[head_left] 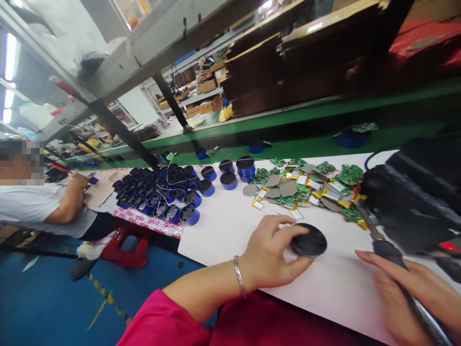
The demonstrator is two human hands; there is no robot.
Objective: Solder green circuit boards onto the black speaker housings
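The left hand (272, 254) lay on the white worktop (230, 226) at its near edge, its grip closed around the left side of a round black disc (309, 242), thumb under the near rim and fingers curled over the far rim. The disc rested flat on the worktop, just near of a heap of green circuit boards (309, 185) with grey pads and small silver cells. A silver bracelet (238, 275) circled the left wrist above a pink sleeve (162, 322).

The right hand (406, 298) sat at the near right corner, its grip clamped on the dark handle of a soldering iron (387, 250), whose tip pointed far and left toward the boards. A black bag (414, 197) lay at the far right, beside the iron.

Farther left, a cluster of blue cups with black tops (162, 192) stood on the worktop, a few set apart nearer the boards. At the far left a co-worker in a white shirt (32, 206) rested an arm on the worktop beside a red stool (126, 247).
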